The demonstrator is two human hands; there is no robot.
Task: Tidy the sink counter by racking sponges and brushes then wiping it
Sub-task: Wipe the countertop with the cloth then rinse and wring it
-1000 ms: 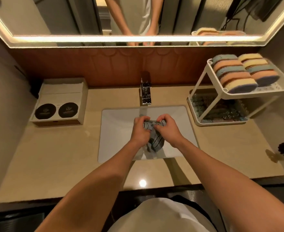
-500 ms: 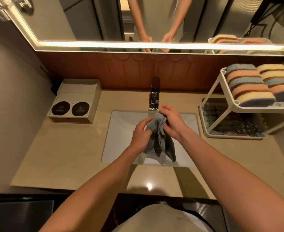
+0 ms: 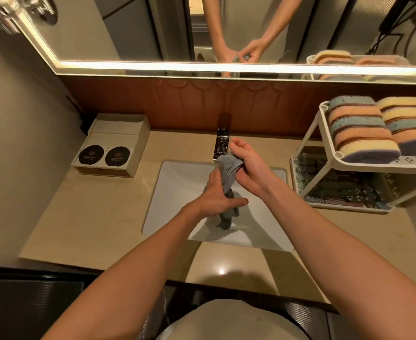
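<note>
While the right hand [image 3: 248, 168] pinches the upper end of the grey cloth [image 3: 228, 168] just beside the faucet [image 3: 222, 146], the left hand [image 3: 216, 197] grips its middle, the tail hanging into the white sink [image 3: 172, 192]; sponges [image 3: 359, 128] lie stacked on the rack [image 3: 307, 141] top shelf at the right of the surface [image 3: 91, 217]

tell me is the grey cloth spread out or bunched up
Bunched up: the cloth is twisted into a rope, right hand holding its top, left hand gripping its middle, tail hanging over the sink.
</note>
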